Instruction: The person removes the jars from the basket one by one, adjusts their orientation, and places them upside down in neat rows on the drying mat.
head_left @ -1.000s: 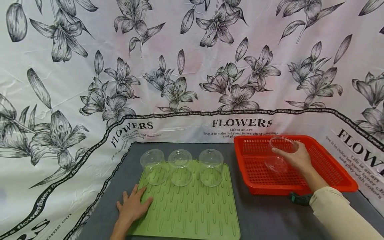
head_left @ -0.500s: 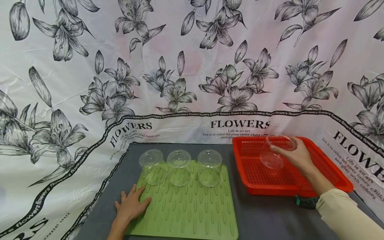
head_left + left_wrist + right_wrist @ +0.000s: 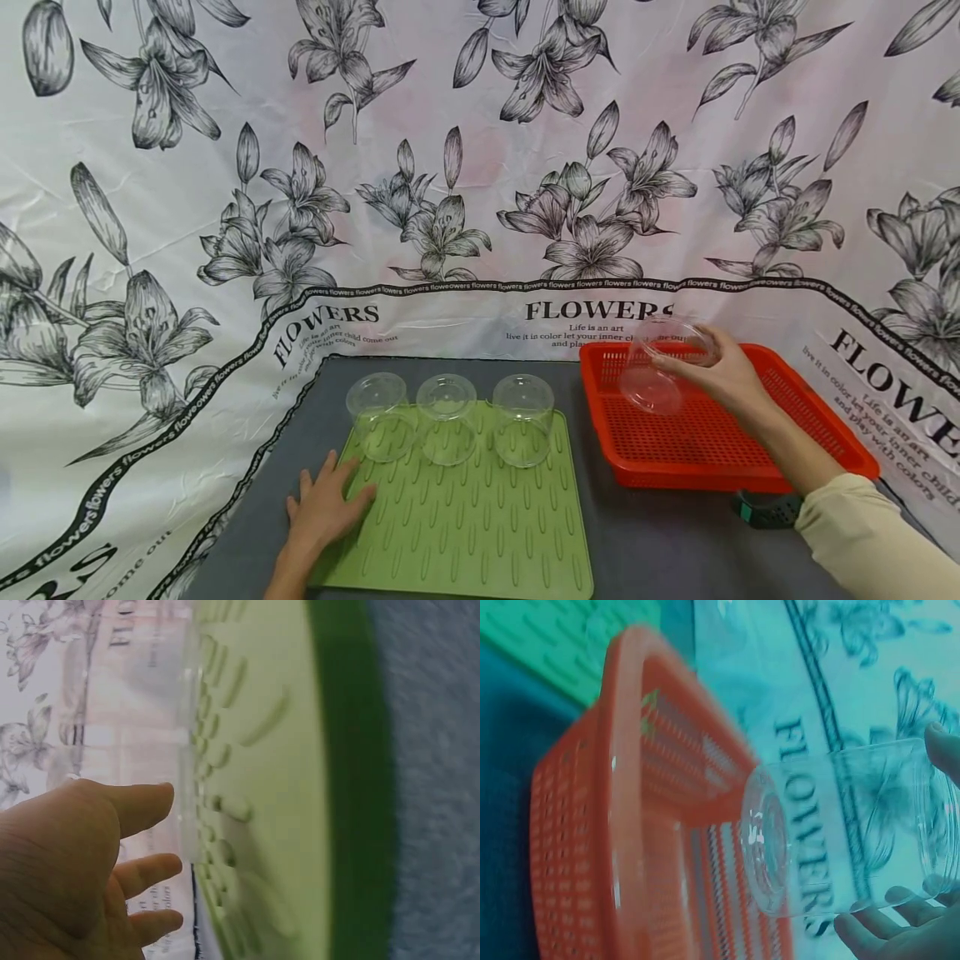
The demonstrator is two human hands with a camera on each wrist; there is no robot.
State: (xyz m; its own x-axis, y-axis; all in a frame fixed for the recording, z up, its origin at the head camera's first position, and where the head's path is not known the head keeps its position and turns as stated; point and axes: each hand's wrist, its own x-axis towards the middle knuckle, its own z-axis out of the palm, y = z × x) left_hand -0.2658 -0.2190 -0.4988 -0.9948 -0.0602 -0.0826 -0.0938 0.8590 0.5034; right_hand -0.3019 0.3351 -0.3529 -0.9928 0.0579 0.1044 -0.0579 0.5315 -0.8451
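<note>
My right hand (image 3: 726, 377) grips a clear plastic cup (image 3: 649, 388) near its rim, above the red basket. In the right wrist view, thumb and fingers lie on opposite sides of that cup, and its round base points toward the basket. Three similar cups stand in a row along the far part of a green mat (image 3: 465, 525): a left cup (image 3: 384, 433), a middle cup (image 3: 447, 437) and a right cup (image 3: 523, 433). At the mat's left edge is my left hand (image 3: 322, 510), fingers spread and holding nothing. Whether it touches the mat I cannot tell.
The red perforated basket (image 3: 626, 477) stands on the grey table (image 3: 660, 550), right of the mat. A dark watch or band (image 3: 765, 510) is at the right wrist. Behind the table hangs a flower-printed cloth (image 3: 450, 325).
My right hand has lifted the cup and moved it left inside the basket's outline. My left hand has barely shifted, and the three cups on the mat stay where they were.
</note>
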